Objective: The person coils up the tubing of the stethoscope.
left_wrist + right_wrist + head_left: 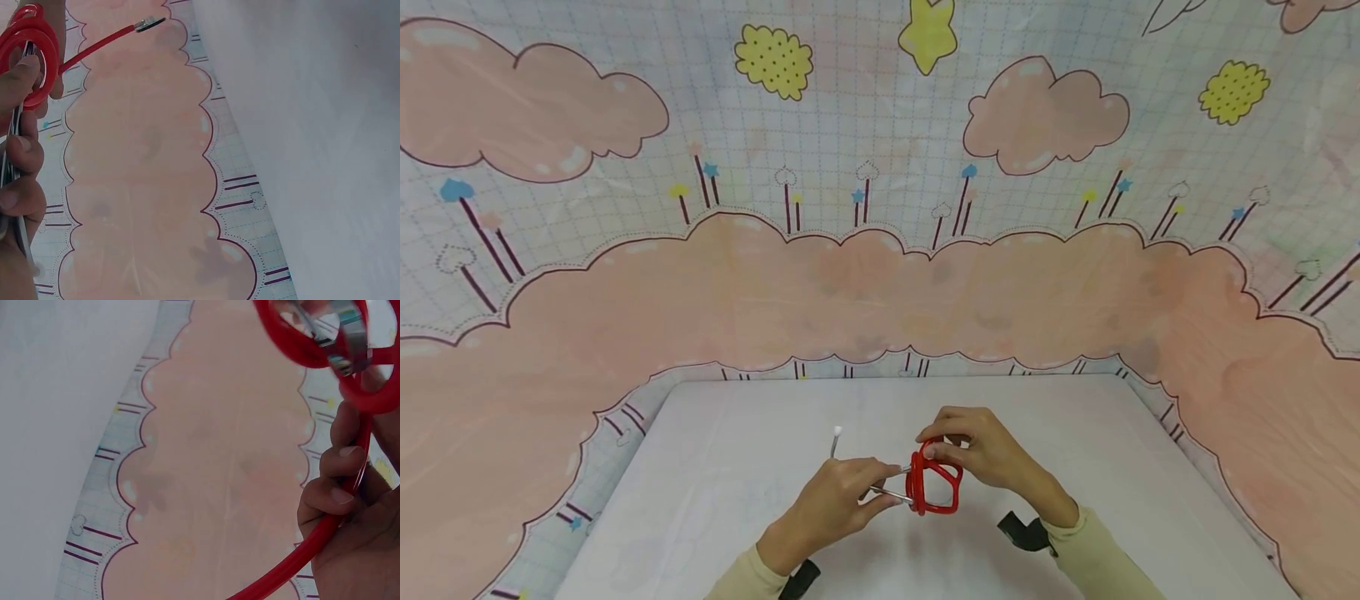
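Between my hands, above the white table, is a stethoscope with red tubing [917, 487] wound into loops. My left hand [835, 498] holds its metal ear tubes [891, 493]. One white ear tip [837, 431] sticks up past the back of that hand. The fingers of my right hand [981, 450] pinch the top of the red loops. In the left wrist view, a red length runs out to a metal end piece with a dark edge [149, 24]. The right wrist view shows my fingers curled at a red length of tube [312, 550].
A white table [737, 417] lies under both hands. Behind and around it hangs a printed cloth [850, 292] with pink clouds. Dark straps [1026, 532] sit by both wrists, over light sleeves.
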Available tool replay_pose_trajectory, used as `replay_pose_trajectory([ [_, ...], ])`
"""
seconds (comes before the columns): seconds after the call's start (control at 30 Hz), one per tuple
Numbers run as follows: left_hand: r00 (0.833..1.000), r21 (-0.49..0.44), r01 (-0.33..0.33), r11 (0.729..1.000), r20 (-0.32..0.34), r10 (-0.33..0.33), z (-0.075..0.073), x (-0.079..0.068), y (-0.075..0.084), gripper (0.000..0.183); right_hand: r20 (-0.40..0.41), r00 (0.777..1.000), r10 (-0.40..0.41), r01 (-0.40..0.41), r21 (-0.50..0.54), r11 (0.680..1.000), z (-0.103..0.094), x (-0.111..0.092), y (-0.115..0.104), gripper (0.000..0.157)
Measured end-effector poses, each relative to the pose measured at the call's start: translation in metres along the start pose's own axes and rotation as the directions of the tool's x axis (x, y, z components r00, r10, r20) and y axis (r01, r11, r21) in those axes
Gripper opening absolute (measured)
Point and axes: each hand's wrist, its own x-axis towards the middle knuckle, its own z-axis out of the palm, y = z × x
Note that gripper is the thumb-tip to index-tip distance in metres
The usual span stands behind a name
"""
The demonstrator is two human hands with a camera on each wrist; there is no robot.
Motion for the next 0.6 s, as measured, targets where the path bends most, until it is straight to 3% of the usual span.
replay_pose_trajectory([
  [0.33,0.996,-0.104,-0.055,0.993,-0.076,0.047,0.001,-0.001,0.003,0.032,0.021,0.997,-0.076,0.072,0.154,0.985,0.003,0.002,0.012,0.016],
  [0.6,0.988,-0.178,-0.08,0.981,-0.144,0.054,0.002,0.001,0.003,0.033,0.015,1.0,0.014,-0.017,0.23,0.973,0.007,-0.001,0.018,0.013],
])
